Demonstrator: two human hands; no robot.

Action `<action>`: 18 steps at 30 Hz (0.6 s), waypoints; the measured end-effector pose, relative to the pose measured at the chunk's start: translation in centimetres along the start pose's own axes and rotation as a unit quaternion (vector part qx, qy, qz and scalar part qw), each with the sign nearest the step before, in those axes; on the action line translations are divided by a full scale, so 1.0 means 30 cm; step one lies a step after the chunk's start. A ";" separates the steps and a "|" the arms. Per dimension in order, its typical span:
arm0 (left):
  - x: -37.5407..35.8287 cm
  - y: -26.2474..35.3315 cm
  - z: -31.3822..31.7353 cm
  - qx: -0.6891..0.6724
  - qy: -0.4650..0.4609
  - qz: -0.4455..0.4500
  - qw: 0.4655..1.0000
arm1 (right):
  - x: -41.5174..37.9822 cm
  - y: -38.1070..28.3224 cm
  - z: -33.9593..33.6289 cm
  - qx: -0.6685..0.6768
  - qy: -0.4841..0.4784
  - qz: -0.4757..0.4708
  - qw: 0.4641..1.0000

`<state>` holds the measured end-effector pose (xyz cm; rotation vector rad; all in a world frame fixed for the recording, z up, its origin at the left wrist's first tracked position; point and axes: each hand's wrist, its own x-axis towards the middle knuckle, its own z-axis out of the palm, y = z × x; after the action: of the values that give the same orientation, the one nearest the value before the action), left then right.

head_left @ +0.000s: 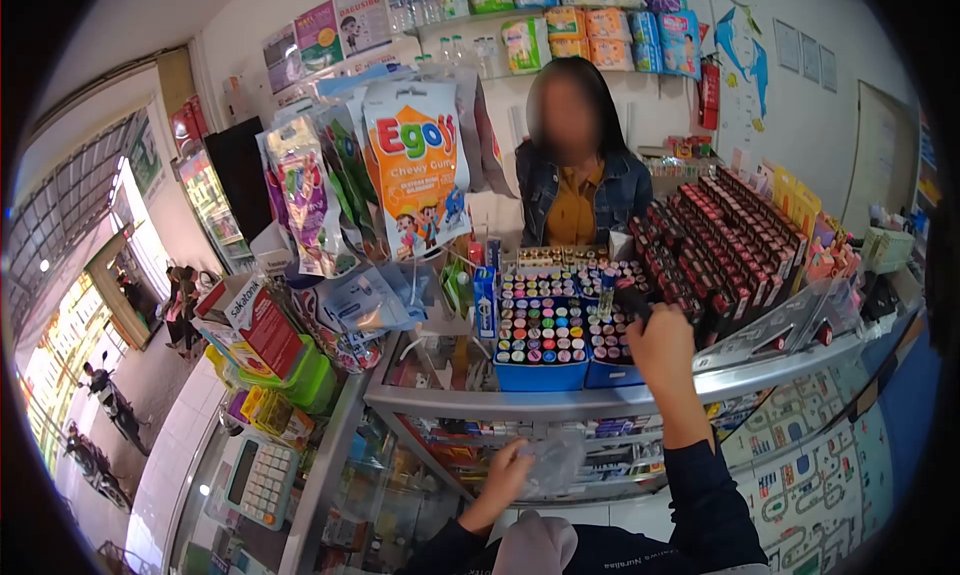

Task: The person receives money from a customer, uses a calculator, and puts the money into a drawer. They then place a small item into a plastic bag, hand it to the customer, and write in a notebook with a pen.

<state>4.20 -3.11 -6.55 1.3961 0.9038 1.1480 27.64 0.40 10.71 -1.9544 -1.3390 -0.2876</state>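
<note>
Up at the counter's far edge, the right hand (660, 347) is raised over the glass display case (600, 395), its fingers curled round a small dark item (632, 302) that looks like a lipstick tube, held just above the near right corner of the blue tray (540, 375) packed with round coloured caps. Just right of that hand, rows of dark red boxes (725, 240) slope up toward the far right. Lower and nearer, the left hand (508, 472) is closed on a crumpled clear plastic bag (552, 462), which hangs in front of the case's glass front, well below the tray. Both arms wear dark sleeves. Beyond the counter, a person in a denim jacket (575, 190) over a mustard top stands facing this way, behind the tray. To the left of the tray, hanging snack packets crowd the view, the largest being an orange Egoy chewy gum bag (417, 165). Further left, a red and white box (258, 325) leans over green containers, and a calculator (262, 480) lies on the near left counter.
</note>
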 end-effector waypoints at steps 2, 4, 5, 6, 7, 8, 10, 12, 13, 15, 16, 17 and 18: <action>0.006 0.022 0.003 -0.104 0.020 -0.073 0.992 | -0.005 0.040 -0.025 0.003 0.055 -0.014 0.998; 0.014 0.040 -0.005 -0.219 0.021 -0.116 0.969 | -0.033 0.073 -0.081 0.093 0.114 -0.015 0.989; 0.009 0.034 -0.009 -0.218 0.017 -0.123 0.968 | -0.063 0.079 -0.133 0.174 0.114 0.004 0.978; 0.009 0.029 -0.010 -0.193 0.027 -0.083 0.977 | -0.099 0.081 -0.185 0.292 0.072 0.053 0.952; 0.015 0.026 -0.006 -0.168 0.037 -0.041 0.984 | -0.137 0.091 -0.229 0.287 0.075 0.057 0.953; 0.018 0.038 0.003 -0.169 0.031 -0.042 0.984 | -0.177 0.107 -0.269 0.328 -0.040 0.034 0.943; 0.016 0.079 0.025 -0.132 0.070 -0.020 0.989 | -0.230 0.091 -0.330 0.307 -0.218 -0.027 0.926; 0.035 0.095 0.028 -0.043 0.025 0.076 0.996 | -0.280 0.037 -0.307 0.206 -0.272 -0.135 0.930; 0.042 0.104 0.033 0.045 -0.013 0.170 0.984 | -0.313 0.025 -0.256 0.160 -0.263 -0.204 0.929; 0.037 0.149 0.062 0.075 -0.061 0.212 0.972 | -0.366 0.003 -0.153 0.030 -0.347 -0.208 0.914; 0.032 0.164 0.075 0.106 -0.104 0.252 0.956 | -0.384 -0.007 -0.102 0.028 -0.346 -0.204 0.916; 0.027 0.163 0.085 0.104 -0.107 0.253 0.956 | -0.398 -0.015 -0.052 0.034 -0.363 -0.229 0.903; 0.020 0.159 0.092 0.056 -0.157 0.196 0.966 | -0.400 -0.014 -0.017 0.041 -0.380 -0.254 0.889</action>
<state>6.70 -3.96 -1.66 1.8456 0.4821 1.1298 22.22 -8.40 4.60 -1.6591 -2.3252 0.3401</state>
